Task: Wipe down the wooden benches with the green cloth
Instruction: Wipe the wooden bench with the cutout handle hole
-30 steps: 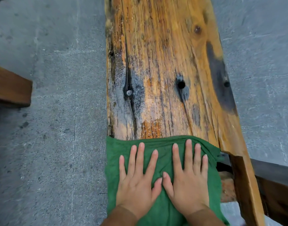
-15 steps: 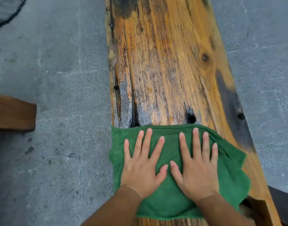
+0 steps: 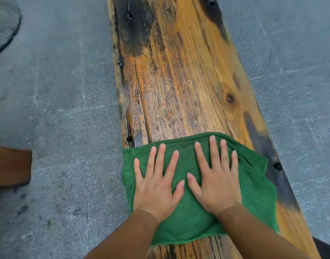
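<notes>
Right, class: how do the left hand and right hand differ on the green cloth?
The right hand reaches further along the wooden bench than the left hand, its fingertips almost at the far edge of the green cloth. The left hand lies near the cloth's side edge; the right hand has more cloth beside it. Both press flat, fingers straight.

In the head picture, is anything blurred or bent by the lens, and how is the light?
Head view: soft, even light, no hard shadows; the wooden bench has a faint sheen, no strong glare. Head view: left hand, right hand and green cloth are fairly sharp; the bench's far end and the floor look smeared. Head view: the wide lens slightly bows the bench's edges.
</notes>
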Demonstrator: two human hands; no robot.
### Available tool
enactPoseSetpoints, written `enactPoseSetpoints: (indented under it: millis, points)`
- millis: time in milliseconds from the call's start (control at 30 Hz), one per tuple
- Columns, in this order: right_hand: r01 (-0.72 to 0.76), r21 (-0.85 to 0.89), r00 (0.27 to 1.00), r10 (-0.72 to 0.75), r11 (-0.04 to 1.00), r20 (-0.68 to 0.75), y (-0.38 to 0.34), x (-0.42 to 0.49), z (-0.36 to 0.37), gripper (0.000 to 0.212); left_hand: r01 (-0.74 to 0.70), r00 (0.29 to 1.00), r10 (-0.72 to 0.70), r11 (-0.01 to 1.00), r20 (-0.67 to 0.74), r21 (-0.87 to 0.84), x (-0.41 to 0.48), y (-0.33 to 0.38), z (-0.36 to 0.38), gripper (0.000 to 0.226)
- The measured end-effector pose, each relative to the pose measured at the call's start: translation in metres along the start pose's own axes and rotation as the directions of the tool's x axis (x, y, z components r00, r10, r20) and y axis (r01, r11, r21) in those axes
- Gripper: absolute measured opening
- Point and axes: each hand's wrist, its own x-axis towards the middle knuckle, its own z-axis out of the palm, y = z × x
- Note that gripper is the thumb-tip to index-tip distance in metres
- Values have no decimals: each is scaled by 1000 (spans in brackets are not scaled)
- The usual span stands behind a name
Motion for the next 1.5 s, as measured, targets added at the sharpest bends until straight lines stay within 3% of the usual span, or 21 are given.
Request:
enactPoseSetpoints:
  millis: [267,900,1500]
  points:
    - [23,-1,999,-23,1000,-24,-10,66,-5,82,76,997,-77,997,-15,-30,49,-16,-16,74]
    - [52,-42,999,-51,998,17,-15,100,-18,85,23,1000,-23,998,0,-58,73,-26,-22,77]
    - [-133,-5,990,133,991,-42,-56,307,-46,77,-44,995,33,992,-93,-120,293,-116,-81,72]
